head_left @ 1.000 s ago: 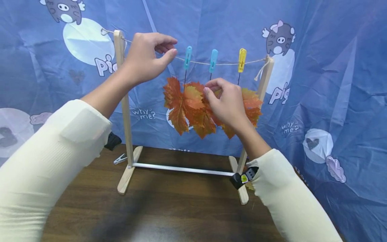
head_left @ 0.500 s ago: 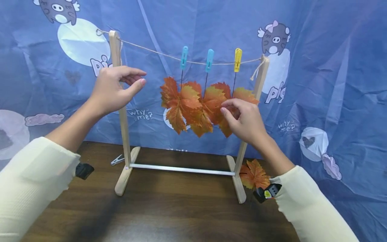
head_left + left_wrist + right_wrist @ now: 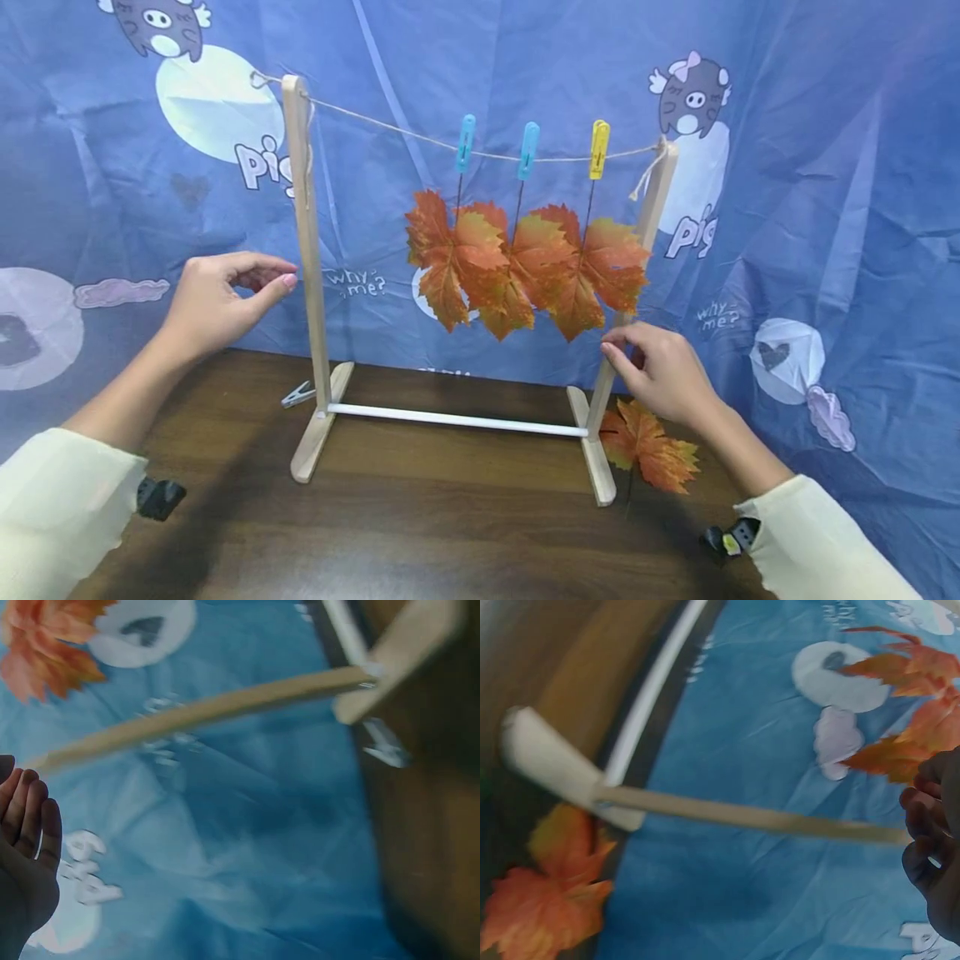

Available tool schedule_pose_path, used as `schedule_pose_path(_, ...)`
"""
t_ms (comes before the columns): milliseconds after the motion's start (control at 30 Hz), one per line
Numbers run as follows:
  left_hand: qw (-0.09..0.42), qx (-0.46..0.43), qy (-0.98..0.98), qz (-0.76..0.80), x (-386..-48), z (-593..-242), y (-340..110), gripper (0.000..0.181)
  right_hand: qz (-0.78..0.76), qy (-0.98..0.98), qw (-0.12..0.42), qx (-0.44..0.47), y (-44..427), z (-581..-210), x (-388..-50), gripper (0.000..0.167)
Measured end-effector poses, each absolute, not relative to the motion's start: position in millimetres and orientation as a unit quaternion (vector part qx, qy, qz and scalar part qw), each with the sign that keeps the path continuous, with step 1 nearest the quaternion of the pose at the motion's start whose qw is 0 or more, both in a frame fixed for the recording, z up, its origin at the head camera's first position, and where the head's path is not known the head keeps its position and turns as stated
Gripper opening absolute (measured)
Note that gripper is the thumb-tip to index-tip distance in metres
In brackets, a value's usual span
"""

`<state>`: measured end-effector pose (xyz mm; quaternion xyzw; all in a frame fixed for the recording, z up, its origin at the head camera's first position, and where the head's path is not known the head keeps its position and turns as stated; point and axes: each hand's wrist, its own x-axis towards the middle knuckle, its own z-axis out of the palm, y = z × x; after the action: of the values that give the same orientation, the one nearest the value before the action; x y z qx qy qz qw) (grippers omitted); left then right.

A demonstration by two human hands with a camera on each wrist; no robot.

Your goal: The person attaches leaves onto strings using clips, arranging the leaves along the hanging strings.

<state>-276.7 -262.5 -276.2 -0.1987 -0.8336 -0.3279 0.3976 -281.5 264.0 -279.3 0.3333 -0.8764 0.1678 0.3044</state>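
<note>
On the dark wood-grain worktop [image 3: 420, 533], beside the pale wooden stand's right foot [image 3: 599, 473], lay an orange-and-yellow lobed leaf [image 3: 654, 454], stem towards the person. The right hand [image 3: 663, 371], the nearer, was above it, empty, thumb near its fingers. The left hand [image 3: 225, 302], empty and relaxed, was higher than a pale clothespin [image 3: 298, 394]. Three similar leaves [image 3: 536, 258] hung from blue and yellow pegs [image 3: 528, 152].

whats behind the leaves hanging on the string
Blue cloth, with part of a white printed patch showing beside the leftmost leaf; a wooden post runs partly behind the rightmost leaf. Anything else printed back there is covered.
</note>
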Motion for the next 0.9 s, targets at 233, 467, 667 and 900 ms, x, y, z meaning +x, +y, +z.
schedule_pose_path(233,0.349,-0.167,-0.863,-0.325,-288.2,-326.9,-288.0,0.010,0.136,-0.901,0.249,0.328,290.5,-311.4,-281.8,0.004)
schedule_pose_path(467,0.269,-0.138,-0.899,-0.317,-294.1,-364.0,-297.7,0.015,0.146,-0.924,0.170,0.310,309.4,-344.4,-282.1,0.003)
schedule_pose_path(667,0.193,-0.124,-0.918,-0.324,-297.1,-386.3,-298.5,0.019,0.126,-0.940,0.112,0.296,322.5,-373.0,-281.1,0.006)
schedule_pose_path(900,0.118,-0.107,-0.936,-0.314,-301.8,-405.1,-299.2,0.023,0.123,-0.951,0.023,0.283,341.2,-401.2,-278.8,0.014)
